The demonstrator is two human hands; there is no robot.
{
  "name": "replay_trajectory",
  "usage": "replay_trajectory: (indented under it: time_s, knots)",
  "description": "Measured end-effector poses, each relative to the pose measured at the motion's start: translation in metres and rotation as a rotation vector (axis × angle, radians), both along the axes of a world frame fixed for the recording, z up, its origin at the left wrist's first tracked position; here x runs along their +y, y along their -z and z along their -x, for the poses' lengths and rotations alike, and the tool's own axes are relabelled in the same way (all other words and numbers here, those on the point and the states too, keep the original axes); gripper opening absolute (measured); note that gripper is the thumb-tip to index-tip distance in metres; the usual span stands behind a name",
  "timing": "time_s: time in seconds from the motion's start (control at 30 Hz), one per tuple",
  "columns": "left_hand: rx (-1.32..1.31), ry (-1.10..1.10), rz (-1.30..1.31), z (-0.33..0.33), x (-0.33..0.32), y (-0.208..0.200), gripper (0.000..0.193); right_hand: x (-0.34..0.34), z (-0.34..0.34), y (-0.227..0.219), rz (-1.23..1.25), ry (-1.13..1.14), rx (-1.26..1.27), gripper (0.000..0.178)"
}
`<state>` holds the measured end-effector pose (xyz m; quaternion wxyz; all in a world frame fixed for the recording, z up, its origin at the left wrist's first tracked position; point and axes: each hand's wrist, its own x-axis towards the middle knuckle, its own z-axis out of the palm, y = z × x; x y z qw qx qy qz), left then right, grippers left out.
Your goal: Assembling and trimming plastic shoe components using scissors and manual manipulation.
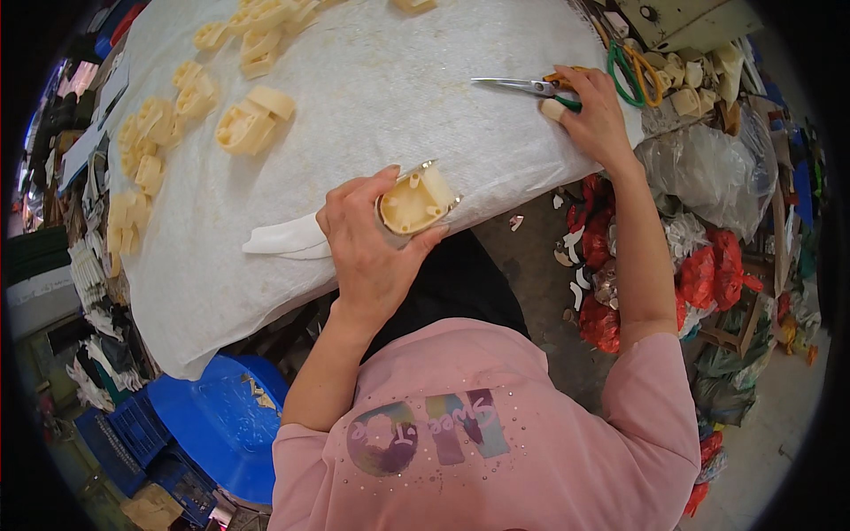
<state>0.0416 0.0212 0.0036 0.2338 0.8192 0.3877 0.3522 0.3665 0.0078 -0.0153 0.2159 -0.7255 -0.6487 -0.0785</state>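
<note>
My left hand is closed round a hollow cream plastic block with a rounded end, small pegs inside and a shiny rim. It holds the block at the table's near edge, open side up. Beside that hand, a white curved strip lies on the white cloth-covered table. Farther right, my right hand grips the orange and green handles of a pair of scissors. The blades point left over the cloth. One finger or thumb wears a pale cover.
Several similar cream blocks are spread along the table's left and far side. More handles in green and orange lie at the right edge, near a heap of cream pieces and clear plastic bags. A blue basin stands below left.
</note>
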Motion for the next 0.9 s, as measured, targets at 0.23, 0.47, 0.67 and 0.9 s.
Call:
replay_trajectory:
  time_s: [0.23, 0.47, 0.67, 0.9]
  knots:
    - [0.375, -0.042, -0.185, -0.018, 0.003, 0.008, 0.063, -0.008, 0.018, -0.013, -0.235, 0.054, 0.341, 0.047]
    - [0.144, 0.054, -0.028, -0.007, 0.007, 0.022, 0.038, -0.05, 0.1, -0.027, -0.39, -0.296, 1.964, 0.058]
    - [0.157, 0.037, 0.06, -0.011, 0.008, 0.014, 0.031, -0.044, 0.121, -0.036, -0.539, -0.35, 1.986, 0.055]
    - [0.181, 0.054, 0.019, -0.017, 0.014, 0.013, 0.031, -0.027, 0.14, 0.005, -0.241, -0.402, 2.029, 0.047]
